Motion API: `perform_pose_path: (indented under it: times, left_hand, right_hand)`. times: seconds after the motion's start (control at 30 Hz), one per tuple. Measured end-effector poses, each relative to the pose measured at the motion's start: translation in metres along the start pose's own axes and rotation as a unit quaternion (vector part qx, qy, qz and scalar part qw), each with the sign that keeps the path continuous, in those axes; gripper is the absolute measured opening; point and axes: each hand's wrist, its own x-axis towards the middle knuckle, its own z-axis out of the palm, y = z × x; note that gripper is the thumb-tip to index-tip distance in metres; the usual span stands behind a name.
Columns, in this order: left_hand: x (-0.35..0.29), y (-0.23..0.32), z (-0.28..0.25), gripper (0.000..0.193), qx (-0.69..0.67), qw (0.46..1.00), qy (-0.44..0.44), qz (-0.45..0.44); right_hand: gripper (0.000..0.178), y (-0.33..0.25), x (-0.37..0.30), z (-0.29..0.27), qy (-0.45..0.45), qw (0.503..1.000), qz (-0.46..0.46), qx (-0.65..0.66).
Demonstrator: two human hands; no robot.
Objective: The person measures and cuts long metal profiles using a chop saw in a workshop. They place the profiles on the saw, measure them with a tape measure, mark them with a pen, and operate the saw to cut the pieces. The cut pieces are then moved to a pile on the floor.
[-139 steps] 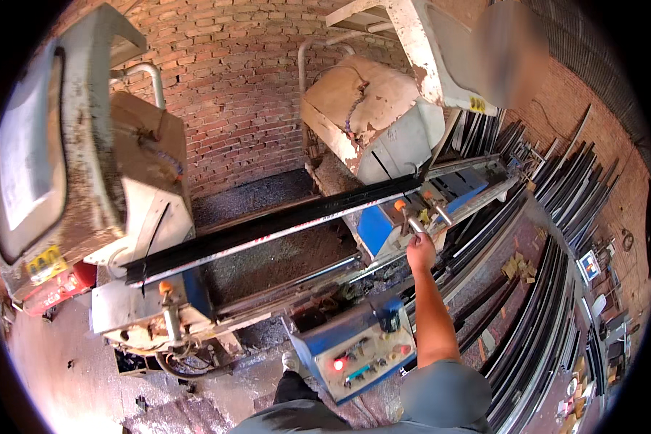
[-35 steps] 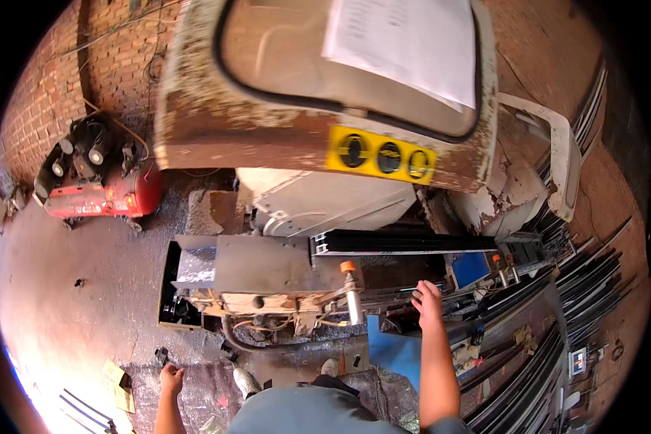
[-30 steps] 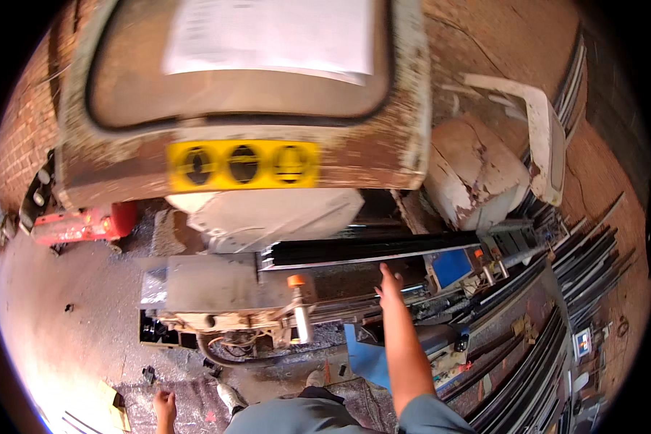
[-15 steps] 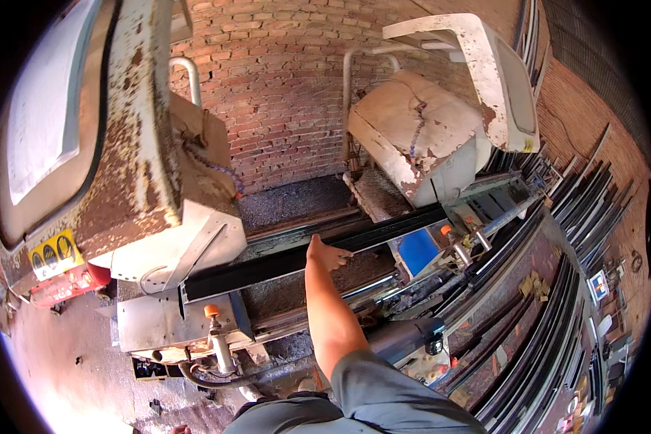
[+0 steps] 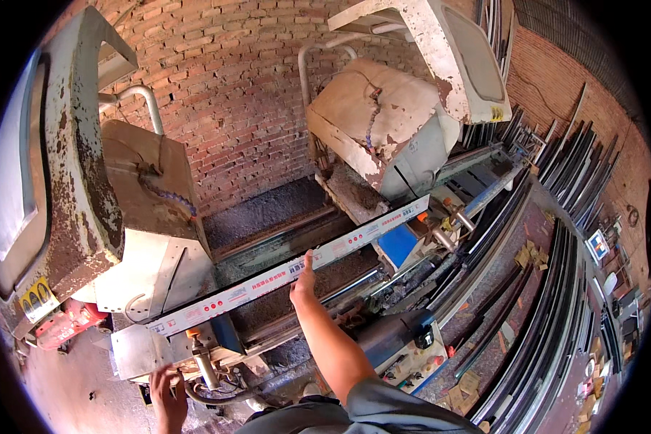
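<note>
A long straight profile bar (image 5: 249,288) lies across two machine beds, its white film-covered face with red and dark print turned toward me. It slants from the lower left up to the right. My right hand (image 5: 304,281) is closed on it near its middle, thumb side at the upper edge; some fingers are hidden. At the lower left, my left hand (image 5: 168,399) is raised with bent fingers apart and nothing visible in it. Nearest to it are an orange-topped metal clamp cylinder (image 5: 204,362) and the left machine's pale metal front plate (image 5: 139,352).
Rusty, peeling machine hoods stand open at left (image 5: 87,145) and right (image 5: 452,58), before a brick wall (image 5: 239,94). Another clamp cylinder (image 5: 437,233) sits beside a blue panel (image 5: 396,248). Many dark profiles (image 5: 535,318) lie in rows at right. A red tank (image 5: 65,327) stands lower left.
The bar has turned from its black face to its white printed face, with my right hand now gripping it. My left hand has risen into view at lower left. The whole view has shifted.
</note>
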Motion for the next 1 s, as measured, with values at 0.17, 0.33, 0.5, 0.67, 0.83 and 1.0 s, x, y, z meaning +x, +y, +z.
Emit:
perform_pose_path:
  times: [0.17, 0.33, 0.5, 0.67, 0.83, 1.0]
  left_hand:
    - [0.073, 0.059, -0.005, 0.069, 0.178, 0.977, 0.069, 0.098]
    - [0.069, 0.078, -0.024, 0.071, 0.189, 0.970, 0.130, 0.085]
    - [0.027, 0.055, -0.023, 0.065, 0.146, 0.982, 0.094, 0.078]
    - [-0.014, 0.031, 0.031, 0.072, 0.105, 0.991, 0.044, 0.067]
    - [-0.026, 0.019, 0.076, 0.056, 0.068, 0.991, 0.057, 0.096]
    - [-0.011, 0.009, 0.100, 0.033, 0.058, 0.993, 0.049, 0.092]
  right_hand:
    - [0.068, -0.035, -0.050, 0.002, -0.042, 0.998, -0.041, 0.004]
    - [0.073, -0.034, -0.065, -0.019, 0.057, 0.998, 0.029, -0.002]
    - [0.082, -0.035, -0.113, -0.058, -0.078, 0.995, -0.034, 0.053]
    - [0.088, -0.043, -0.124, -0.118, -0.085, 0.989, -0.060, 0.102]
    - [0.092, -0.034, -0.093, -0.148, -0.095, 0.985, -0.046, 0.135]
    - [0.076, -0.042, -0.070, -0.184, -0.104, 0.993, 0.052, 0.030]
